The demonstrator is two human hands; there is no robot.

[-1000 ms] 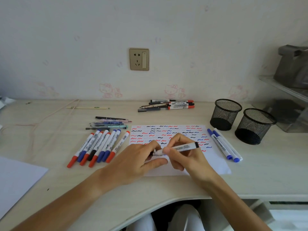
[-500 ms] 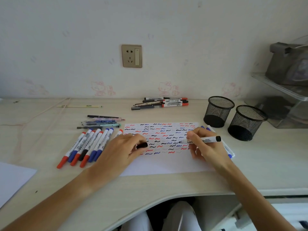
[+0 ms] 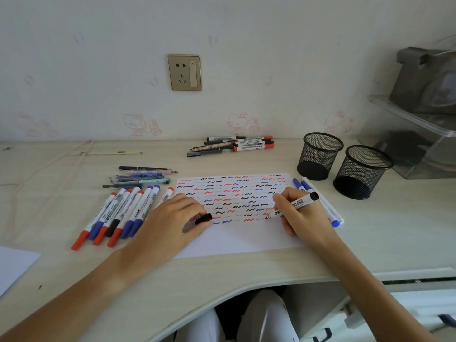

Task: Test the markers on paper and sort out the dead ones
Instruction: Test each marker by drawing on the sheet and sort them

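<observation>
Right hand (image 3: 299, 214) pinches the white black-ended whiteboard marker (image 3: 293, 206), tip down on the squiggle-covered white paper sheet (image 3: 237, 240) to test it, while the left hand (image 3: 172, 218) curls round the black cap (image 3: 203, 218), pinning the sheet. Beyond the right hand, two black mesh pen cups (image 3: 319, 160) look empty, presumably awaiting sorted markers

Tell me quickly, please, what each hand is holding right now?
Left hand: fingers curled round the black cap, resting on the paper.
Right hand: holding the uncapped marker, tip on the paper.
</observation>
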